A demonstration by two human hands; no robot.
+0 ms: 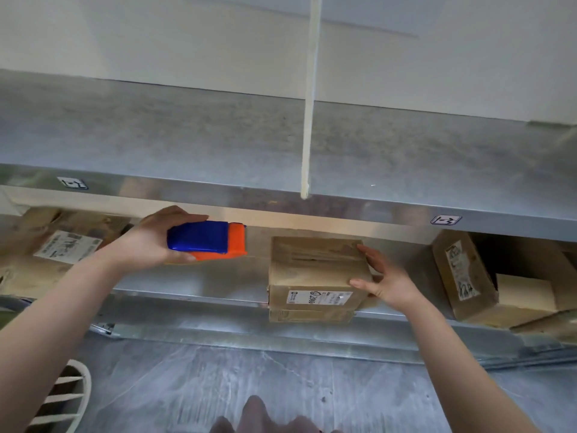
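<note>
L fingers point(184, 216) curl over the far edge of the blue-and-orange packet point(204, 240), thumb under the near edge: clamped on it, solid. L hand point(150, 242) holds the pkt in the air just below the upper shelf lip point(249, 198), left of the cardboard box point(312, 267) and not touching it.

R fingers point(370, 256) are straight and spread, flat on the box's right face, thumb at the near right corner. Nothing wraps it, so R hand point(388, 284) is steadying, not gripping. The box sits on a flatter box point(309, 316) at the near edge of the lower shelf point(187, 295) and looks to overhang a bit.

My read: you're slotting the pkt in beside the box.
- Press low on the box w/ R palm so top and bottom box move as one.
- Push far, not left into the gap.
- Bring the pkt in flat, orange end first, clear of the lip.
- Land it on the bare metal left of the box. Let go only once it's resting.

Cartons point(462, 270) at right are well apart, no issue.
</note>
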